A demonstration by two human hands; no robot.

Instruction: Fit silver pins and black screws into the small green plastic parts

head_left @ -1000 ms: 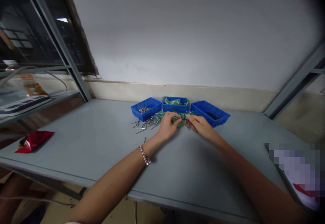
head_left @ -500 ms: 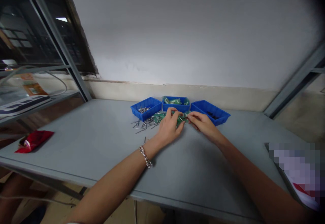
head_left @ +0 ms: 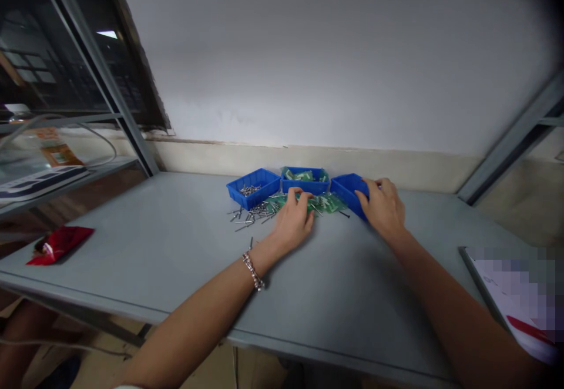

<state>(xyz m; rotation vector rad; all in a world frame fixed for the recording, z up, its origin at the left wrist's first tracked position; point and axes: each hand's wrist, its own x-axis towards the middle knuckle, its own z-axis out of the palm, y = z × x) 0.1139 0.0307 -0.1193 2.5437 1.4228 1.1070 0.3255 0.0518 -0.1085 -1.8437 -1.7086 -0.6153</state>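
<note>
My left hand (head_left: 292, 220) rests over a pile of green-printed clear plastic packets (head_left: 328, 203) and loose silver metal pins (head_left: 253, 215), which look like rivets. Its fingers are bent and spread, with the thumb apart; what lies under the palm is hidden. My right hand (head_left: 384, 208) reaches over the right blue bin (head_left: 348, 189), fingers curved and apart, covering most of its inside. One thin dark screw-like piece (head_left: 344, 214) lies on the table between the packets and that bin. More silver pins sit in the left blue bin (head_left: 238, 192); packets fill the middle blue bin (head_left: 304, 187).
The bins stand along the wall at the back of the grey table (head_left: 176, 248). A red bag (head_left: 64, 244) lies at the left. A flat white item with a red stripe (head_left: 506, 301), partly pixelated, is at the right edge. Metal posts (head_left: 132, 136) rise on both sides.
My right hand has moved right, from the packets beside my left hand to the right bin, and its fingers have parted. My left hand has barely moved.
</note>
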